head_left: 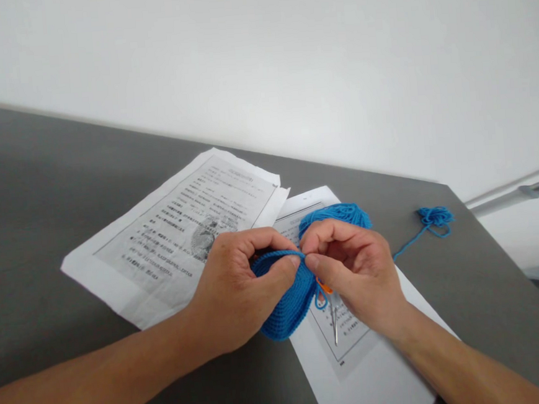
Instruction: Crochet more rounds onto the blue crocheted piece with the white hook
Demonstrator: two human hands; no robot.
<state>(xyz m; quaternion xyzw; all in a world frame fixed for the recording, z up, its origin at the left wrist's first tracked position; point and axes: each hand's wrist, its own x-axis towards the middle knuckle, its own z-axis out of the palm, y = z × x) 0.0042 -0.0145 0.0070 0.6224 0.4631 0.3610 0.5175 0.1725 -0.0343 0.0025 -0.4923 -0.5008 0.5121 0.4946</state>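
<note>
Blue crocheted piece (282, 313): holding it up above the desk (30, 246), tilting its ribbed face toward the near side. Gripping its upper rim with the left hand (236, 285), pressing thumb in front against index finger behind, almost bringing the tips together. Pinching the right end of the same rim with the right hand (361, 266), nearly touching the left fingertips, and curling the remaining fingers toward the palm (not managing to make out the finer yarn inside that pinch). Letting a small yarn loop (321, 300) dangle just below the pinch, beside the piece.

Showing below the right hand, pointing a slim metal end toward the near side: an orange-and-metal tool (335, 330) (not managing to tell held from lying loose). Lying beneath all this, slanting across the desk: a printed sheet (381, 380). Resting toward its far end, hiding partly behind the right hand: a blue yarn skein (338, 212). Spreading out farther left, creasing along its edges: a larger printed paper (155, 236). Trailing rightward from behind the right hand: a yarn strand (410, 244), running to a small yarn bundle (435, 217) on bare desk. Rising behind everything: a white wall (240, 61).
</note>
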